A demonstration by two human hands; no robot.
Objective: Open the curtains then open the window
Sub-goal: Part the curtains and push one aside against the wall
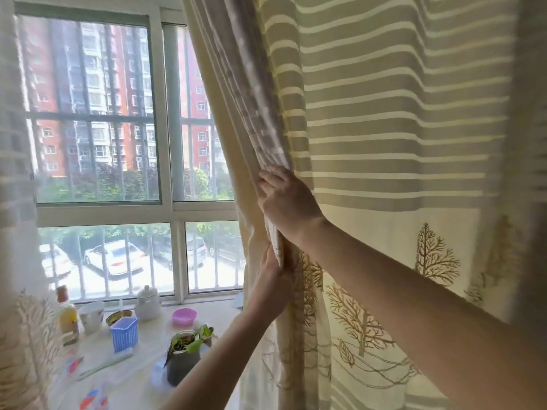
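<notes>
White-framed window [165,202] sits left, uncovered but shut. My left hand [272,279] pinches the striped curtain [384,128] edge low; my right hand [288,202] clamps it just above. That edge runs vertically; remaining cloth hangs right, so I'd drag rightward.

We see a curtain [384,143] of matt woven cloth, striped above and stitched with trees below. The window [97,113] has clear glass in a smooth white frame. On the sill [219,306], a glossy white teapot [148,301] and a ribbed plastic basket [124,332].
</notes>
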